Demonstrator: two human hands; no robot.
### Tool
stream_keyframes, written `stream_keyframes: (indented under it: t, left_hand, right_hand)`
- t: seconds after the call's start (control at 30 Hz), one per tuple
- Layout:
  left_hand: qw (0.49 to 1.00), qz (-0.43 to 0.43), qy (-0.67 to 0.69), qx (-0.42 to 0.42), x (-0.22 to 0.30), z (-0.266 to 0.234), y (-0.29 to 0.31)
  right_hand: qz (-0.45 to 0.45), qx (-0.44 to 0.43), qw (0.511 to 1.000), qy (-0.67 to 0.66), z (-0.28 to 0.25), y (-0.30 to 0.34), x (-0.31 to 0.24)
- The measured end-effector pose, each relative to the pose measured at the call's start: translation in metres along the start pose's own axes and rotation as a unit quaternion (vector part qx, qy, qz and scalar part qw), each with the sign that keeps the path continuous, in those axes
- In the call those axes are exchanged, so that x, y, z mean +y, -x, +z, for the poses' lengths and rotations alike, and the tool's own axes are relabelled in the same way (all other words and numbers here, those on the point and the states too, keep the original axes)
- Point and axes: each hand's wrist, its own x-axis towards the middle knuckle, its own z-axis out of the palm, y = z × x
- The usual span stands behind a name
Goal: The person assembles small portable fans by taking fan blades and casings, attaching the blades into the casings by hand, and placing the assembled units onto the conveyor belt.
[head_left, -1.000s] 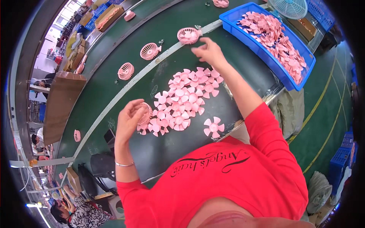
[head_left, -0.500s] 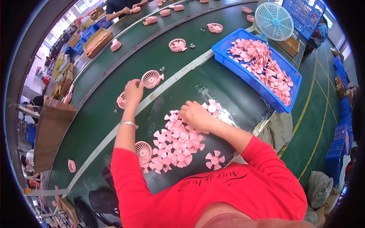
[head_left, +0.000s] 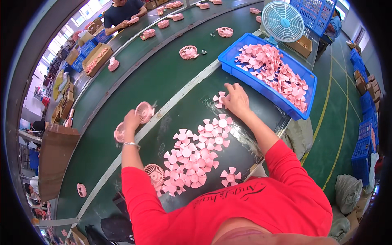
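Note:
My left hand is closed on the edge of a pink round fan housing, which is tilted beside the pale strip along the table. A second pink housing lies against the other side of that hand. My right hand pinches a pink fan blade at the thumb side, low over the dark table near the blue bin. Between my arms spreads a loose heap of pink fan blades. Another slatted housing touches the heap's left side, and a lone blade lies right of it.
A blue bin full of pink blades stands at the right, with a light blue desk fan behind it. More housings lie along the green belt. Across it, a person handles a pink part. A cardboard box stands far left.
My left hand and the two housings beside it have shifted toward me and left. My right hand has moved from the heap outward to the right, with a blade at its fingers.

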Motion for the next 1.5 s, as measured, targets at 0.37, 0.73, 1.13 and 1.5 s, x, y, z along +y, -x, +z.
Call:
stream_keyframes:
  t: [0.37,0.73,1.13,1.5]
  left_hand:
    - [0.868,-0.145,0.443,0.173,-0.034,-0.086,0.109]
    - [0.408,-0.121,0.891,0.157,0.064,-0.071,0.283]
    - [0.448,-0.163,0.869,0.131,0.106,-0.075,0.363]
    - [0.632,-0.095,0.759,0.122,0.176,-0.071,0.364]
  right_hand:
    - [-0.139,-0.077,0.987,0.015,0.002,0.009,-0.021]
    - [-0.046,-0.105,0.993,0.022,-0.004,0.018,-0.038]
    - [-0.178,-0.023,0.984,-0.012,-0.044,0.019,-0.07]
    - [-0.478,-0.042,0.836,-0.267,-0.108,0.142,-0.175]
